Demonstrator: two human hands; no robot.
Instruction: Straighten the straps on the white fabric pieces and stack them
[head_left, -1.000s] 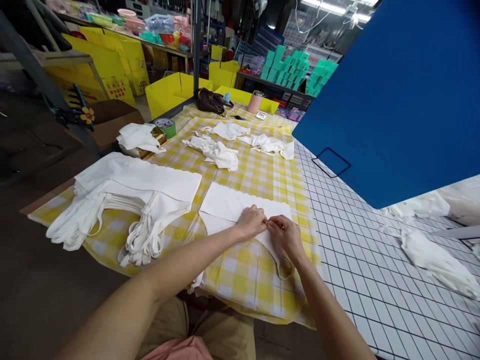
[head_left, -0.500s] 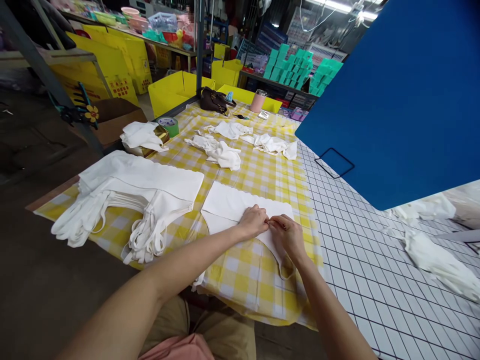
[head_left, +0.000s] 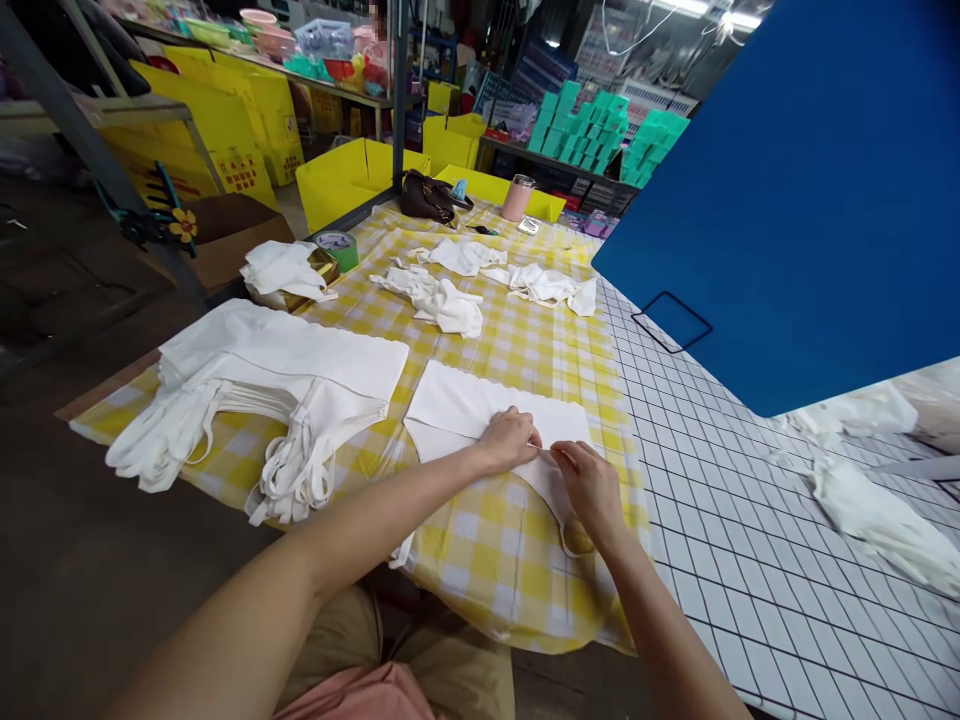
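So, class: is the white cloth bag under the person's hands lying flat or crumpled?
Flat. The white bag lies smooth on the checked tablecloth, with the left hand and right hand on its near edge.

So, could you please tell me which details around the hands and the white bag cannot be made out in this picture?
Head view:
- What the left hand and right hand pinch: their own fingers cover it.
- The white bag: its near edge and handle lie partly under both hands.
- Yellow crates: print too small to read.
- Blue board: cut off by the frame's edge.
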